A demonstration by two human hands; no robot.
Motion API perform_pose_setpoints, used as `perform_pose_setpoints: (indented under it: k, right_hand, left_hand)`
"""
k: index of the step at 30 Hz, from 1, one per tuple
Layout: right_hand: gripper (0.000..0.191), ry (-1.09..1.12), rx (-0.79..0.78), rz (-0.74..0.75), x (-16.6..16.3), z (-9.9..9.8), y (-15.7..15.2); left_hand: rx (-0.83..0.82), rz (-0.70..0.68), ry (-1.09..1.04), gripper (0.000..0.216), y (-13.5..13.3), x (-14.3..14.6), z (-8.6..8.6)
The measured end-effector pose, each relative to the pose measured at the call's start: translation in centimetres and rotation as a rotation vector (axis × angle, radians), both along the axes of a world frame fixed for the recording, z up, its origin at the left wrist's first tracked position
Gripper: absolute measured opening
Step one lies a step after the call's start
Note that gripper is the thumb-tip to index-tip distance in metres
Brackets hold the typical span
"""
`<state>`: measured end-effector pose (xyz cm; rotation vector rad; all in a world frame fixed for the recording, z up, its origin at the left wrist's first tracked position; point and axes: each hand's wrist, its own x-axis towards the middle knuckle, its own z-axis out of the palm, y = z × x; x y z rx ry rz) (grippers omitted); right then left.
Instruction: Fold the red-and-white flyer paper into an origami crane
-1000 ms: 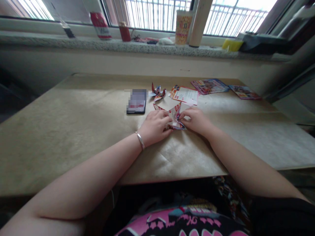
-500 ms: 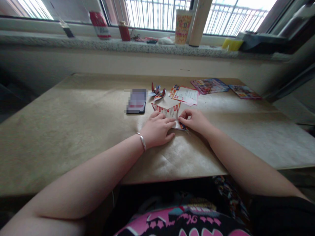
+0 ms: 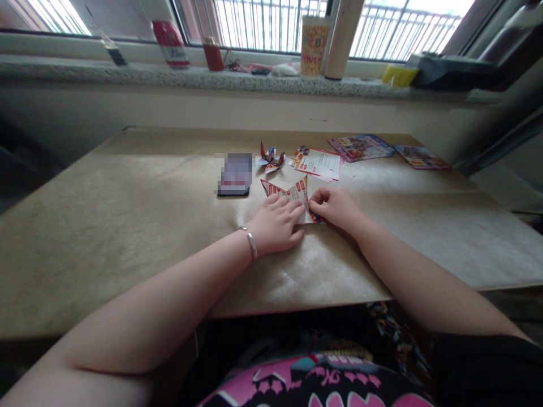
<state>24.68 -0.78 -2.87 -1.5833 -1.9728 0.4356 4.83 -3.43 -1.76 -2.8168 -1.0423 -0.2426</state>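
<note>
A partly folded sheet of printed paper lies on the table, two pointed corners showing on its far side. My left hand rests flat across it with the fingers stretched out, covering the paper's near left part. At the paper's right edge, my right hand pinches a colourful folded flap between thumb and forefinger. Just beyond the sheet stands a small folded paper figure with pointed tips. To the left lies a phone with a blurred-out screen.
Printed sheets lie behind my right hand, with a stack of colourful cards and another pile farther right. On the stone windowsill stand a red can, a patterned cup and a yellow item.
My left hand has slid slightly to the right over the paper. The paper's right far corner has shifted a little left. My right hand keeps its pinch nearly in place.
</note>
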Motion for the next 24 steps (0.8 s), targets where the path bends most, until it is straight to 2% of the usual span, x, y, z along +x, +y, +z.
perform_pose_setpoints:
  k: [10, 16, 20, 24]
  right_hand:
    - [0.014, -0.004, 0.055, 0.026, -0.2, 0.3, -0.4]
    - [0.017, 0.082, 0.044, 0.092, 0.1, 0.4, -0.4]
    - [0.019, 0.106, -0.016, 0.156, 0.8, 0.3, -0.2]
    - [0.027, 0.018, 0.050, 0.273, 1.2, 0.3, -0.1]
  left_hand:
    - [0.023, 0.075, -0.024, 0.044, 0.4, -0.1, -0.2]
    - [-0.001, 0.095, -0.087, 0.042, 0.7, -0.5, -0.4]
    - [-0.025, 0.090, -0.117, 0.041, 0.9, -0.7, -0.5]
    - [-0.046, 0.080, -0.140, 0.038, 1.0, -0.9, -0.6]
